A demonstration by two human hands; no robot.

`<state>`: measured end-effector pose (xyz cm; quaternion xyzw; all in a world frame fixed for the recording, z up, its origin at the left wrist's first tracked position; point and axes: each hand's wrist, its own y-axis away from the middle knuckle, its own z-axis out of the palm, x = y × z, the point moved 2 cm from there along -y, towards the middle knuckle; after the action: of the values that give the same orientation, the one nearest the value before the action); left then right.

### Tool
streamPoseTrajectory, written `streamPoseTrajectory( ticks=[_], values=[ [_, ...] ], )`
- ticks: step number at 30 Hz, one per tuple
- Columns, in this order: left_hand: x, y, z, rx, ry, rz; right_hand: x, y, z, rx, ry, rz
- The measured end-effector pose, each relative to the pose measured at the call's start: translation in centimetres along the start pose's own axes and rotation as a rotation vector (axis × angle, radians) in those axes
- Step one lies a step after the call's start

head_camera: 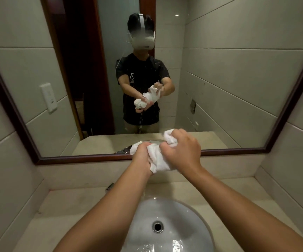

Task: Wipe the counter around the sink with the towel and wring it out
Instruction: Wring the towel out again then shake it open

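Nearest, the white sink basin point(167, 228) fills the lower centre, wet around its metal drain point(158, 226), its near rim cut off by the frame edge. The beige counter point(70, 206) wraps it on the left, right and far sides. Above the basin's far rim, both forearms reach forward and meet on the white towel point(156, 159), which is bunched into a twisted roll held clear of the counter. The left hand point(142, 154) clenches the roll's left end and the right hand point(182, 150) clenches the right end, knuckles up, fingers curled tight around the cloth. Holding it directly over the bowl looks deliberate: a thin stream of water point(144, 192) falls from the twist into the sink rather than onto the counter, so this reads as the wringing step. The faucet is hard to make out, mostly hidden behind the hands and towel. A small dark object point(110, 186) lies on the counter's far left; what it is cannot be told. Farthest, the framed mirror point(292, 99) repeats the grip and the dripping water.
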<state>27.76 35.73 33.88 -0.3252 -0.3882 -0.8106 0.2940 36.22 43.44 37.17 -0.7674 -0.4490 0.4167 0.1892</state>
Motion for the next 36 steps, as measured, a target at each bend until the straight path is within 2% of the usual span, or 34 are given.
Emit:
streamPoseTrajectory(
  ticks=[3, 6, 9, 12, 13, 16, 19, 21, 23, 25, 28, 30, 32, 33, 34, 36],
  values=[
    [0.8, 1.2, -0.2, -0.052, 0.041, -0.040, 1.2, 0.0, 0.1, 0.013, -0.283, 0.341],
    [1.4, 2.5, -0.7, -0.225, -0.064, -0.132, 2.5, -0.3, 0.6, 0.084, -0.642, 0.692],
    [1.6, 4.2, -1.6, -0.375, -0.129, -0.161, 3.3, -0.6, 1.1, 0.126, -0.843, 0.907],
    [1.9, 5.1, -2.9, -0.456, -0.060, 0.019, 3.8, -0.6, 1.4, 0.140, -1.035, 1.057],
    [1.7, 5.1, -3.3, -0.455, -0.123, 0.126, 3.9, -0.6, 1.5, 0.140, -1.113, 1.106],
    [0.7, 5.5, -3.9, -0.303, -0.451, 0.570, 4.0, -0.7, 2.1, 0.103, -1.316, 1.226],
    [-0.2, 5.8, -4.3, -0.242, -0.797, 1.088, 3.8, -0.9, 3.0, -0.014, -1.482, 1.228],
    [0.0, 4.8, -4.7, -0.076, -1.107, 1.489, 3.9, -1.1, 3.9, -0.066, -1.517, 1.214],
    [1.2, 4.0, -4.4, 0.164, -1.296, 1.712, 3.4, -1.0, 4.3, -0.127, -1.533, 1.202],
    [4.0, 3.5, -3.5, 0.340, -1.331, 1.775, 1.9, -0.6, 3.8, -0.156, -1.546, 1.170],
    [8.4, 3.5, -2.6, 0.403, -1.444, 1.855, 0.5, 0.3, 2.1, -0.124, -1.479, 1.130],
    [9.6, 3.4, -2.1, 0.272, -1.645, 2.010, 0.1, 0.7, 1.2, -0.091, -1.412, 1.113],
    [9.4, 3.3, -1.9, 0.013, -1.839, 2.173, -0.2, 1.0, 0.4, -0.045, -1.355, 1.051],
    [9.4, 3.3, -1.8, -0.092, -1.907, 2.154, -0.4, 1.0, 0.1, -0.005, -1.317, 1.006],
    [9.4, 3.2, -1.8, -0.148, -1.965, 2.058, -0.5, 1.0, -0.2, 0.051, -1.270, 0.949],
    [9.1, 2.9, -1.7, -0.134, -2.016, 1.745, -0.8, 0.7, -0.8, 0.185, -1.163, 0.790]
  ],
)
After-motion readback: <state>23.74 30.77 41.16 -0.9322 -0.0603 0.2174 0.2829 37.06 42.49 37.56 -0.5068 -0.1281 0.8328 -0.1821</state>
